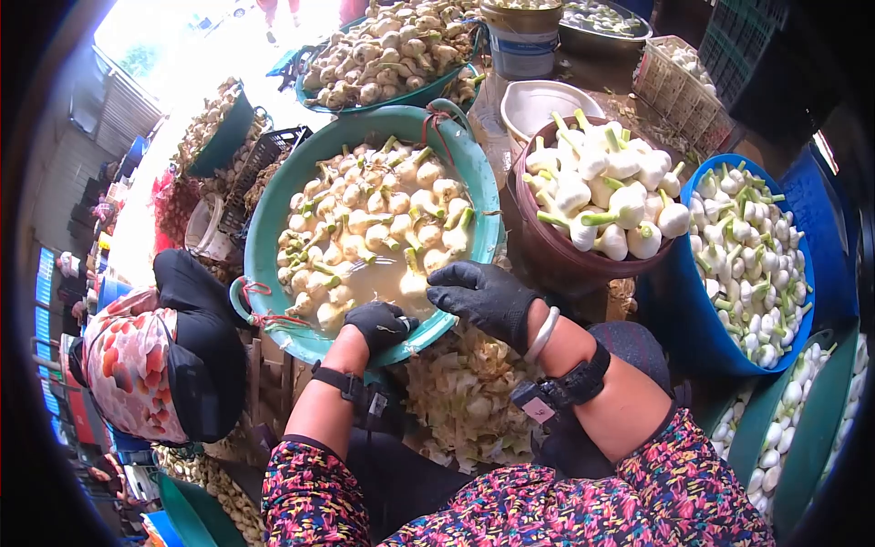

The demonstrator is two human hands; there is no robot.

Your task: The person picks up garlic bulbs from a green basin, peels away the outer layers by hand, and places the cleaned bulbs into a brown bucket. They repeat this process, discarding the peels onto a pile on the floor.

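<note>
Nearest, a heap of peelings (465, 401) lies under both gloved wrists, partly hidden by the arms. The left hand (378, 325) is curled shut at the near rim of the teal basin (269, 214); whatever it grips is hidden. The right hand (483, 294) hangs loosely open over that rim, empty. Muddy bulbs (374, 219) sit in the basin's murky water. Rightward, a brown tub (556, 260) holds trimmed white bulbs (611, 196). Farther off stands another heaped basin (428, 91).

Teal basin (262, 228): round, upright, rope-tied handles, approx. half full w/ murky water. Bulbs (383, 214): white, trimmed green stalks, heaped inside, partly submerged.
</note>
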